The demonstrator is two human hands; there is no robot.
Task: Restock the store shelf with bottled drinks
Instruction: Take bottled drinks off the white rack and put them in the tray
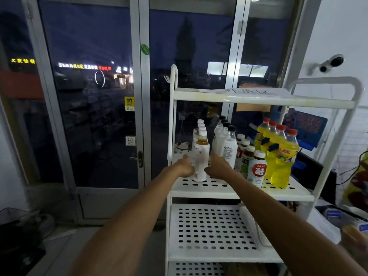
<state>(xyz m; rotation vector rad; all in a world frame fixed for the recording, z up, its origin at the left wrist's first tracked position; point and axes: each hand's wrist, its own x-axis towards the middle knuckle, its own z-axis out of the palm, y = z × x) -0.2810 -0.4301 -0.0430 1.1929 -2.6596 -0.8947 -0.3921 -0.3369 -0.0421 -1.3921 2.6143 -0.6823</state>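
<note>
A white-sleeved tea bottle (201, 156) with a white cap stands at the front of the left row on the white rack's middle shelf (215, 189). My left hand (186, 166) holds its left side and my right hand (218, 166) holds its right side, fingers curled round it. Behind it runs a row of like bottles (200, 126). To the right stand white bottles with black caps (227, 140), small white-capped bottles (256, 168) and yellow drinks with red caps (282, 154).
The rack's top shelf (258, 98) carries a sheet of paper. A bare perforated lower shelf (211, 232) sits below. Glass doors (95, 96) stand to the left and behind. Clutter and packets (346, 224) lie at the right; cables lie on the floor at the left.
</note>
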